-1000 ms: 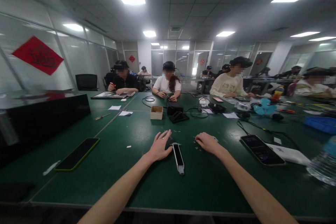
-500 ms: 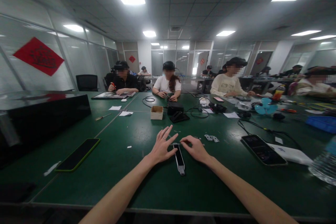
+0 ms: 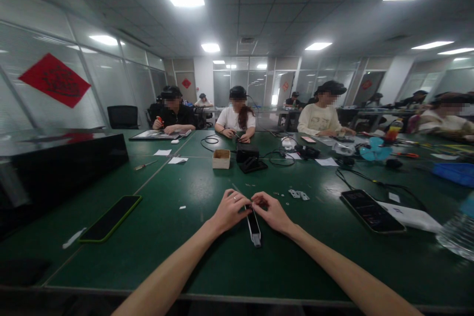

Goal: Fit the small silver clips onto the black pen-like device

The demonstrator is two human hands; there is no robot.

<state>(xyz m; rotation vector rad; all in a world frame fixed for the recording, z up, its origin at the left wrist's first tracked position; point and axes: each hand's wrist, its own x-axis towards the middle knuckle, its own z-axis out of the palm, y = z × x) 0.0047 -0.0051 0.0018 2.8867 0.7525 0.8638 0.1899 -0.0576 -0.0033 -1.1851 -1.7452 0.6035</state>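
A slim black device with white ends lies on the green table in front of me. My left hand and my right hand meet at its far end, fingers curled and pinched together there. Whatever small part the fingertips pinch is too small to make out. A few small metal pieces lie just right of my right hand. A thin tool sticks out past my left hand.
A phone in a green case lies left, another phone on a white sheet lies right, with a water bottle at the right edge. A small cardboard box, black gear and cables sit ahead. Several people work across the table.
My right hand came left from the small metal pieces to the device's far end. My left hand closed from spread fingers to a pinch at the same spot.
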